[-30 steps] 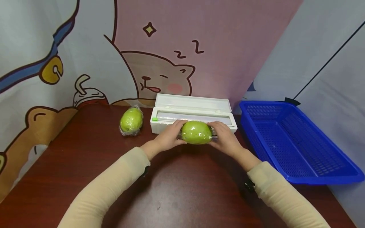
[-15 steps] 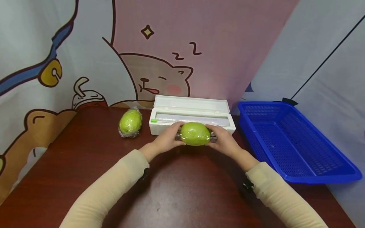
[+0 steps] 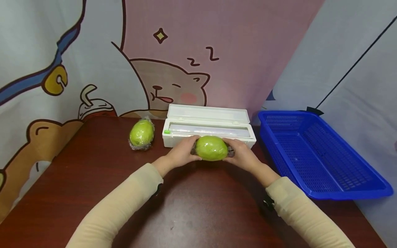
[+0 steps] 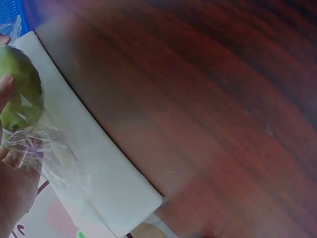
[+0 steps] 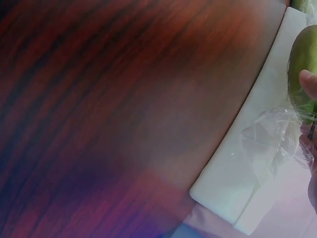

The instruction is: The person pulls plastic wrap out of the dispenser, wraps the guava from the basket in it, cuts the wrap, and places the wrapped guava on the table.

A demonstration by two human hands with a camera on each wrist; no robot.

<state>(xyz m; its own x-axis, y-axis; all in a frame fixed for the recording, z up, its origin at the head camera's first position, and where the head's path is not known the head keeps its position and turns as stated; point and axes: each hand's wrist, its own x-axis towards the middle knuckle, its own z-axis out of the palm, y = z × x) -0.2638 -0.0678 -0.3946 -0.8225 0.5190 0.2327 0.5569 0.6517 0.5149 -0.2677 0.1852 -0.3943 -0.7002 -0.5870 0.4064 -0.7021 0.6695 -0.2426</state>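
Both hands hold a green pear (image 3: 211,148) in clear cling film between them, in front of a white box. My left hand (image 3: 183,151) grips its left end; my right hand (image 3: 241,154) grips the right end, where a dark stem shows. Loose film (image 4: 54,144) spreads from the pear's end in the left wrist view, and more crumpled film (image 5: 277,131) shows in the right wrist view. A second film-wrapped pear (image 3: 142,133) lies to the left on the table. The white cling film box (image 3: 173,140) has its lid raised, with the film roll (image 3: 214,130) inside.
A blue perforated basket (image 3: 280,156) stands on the right side of the dark wooden table (image 3: 186,206). Behind the table hangs a cartoon-printed cloth (image 3: 242,51). A green slider (image 3: 167,131) sits at the box's left end.
Both hands and the pear between them have come down slightly, toward the person, uncovering more of the film roll. The other pear and the basket stay in place.
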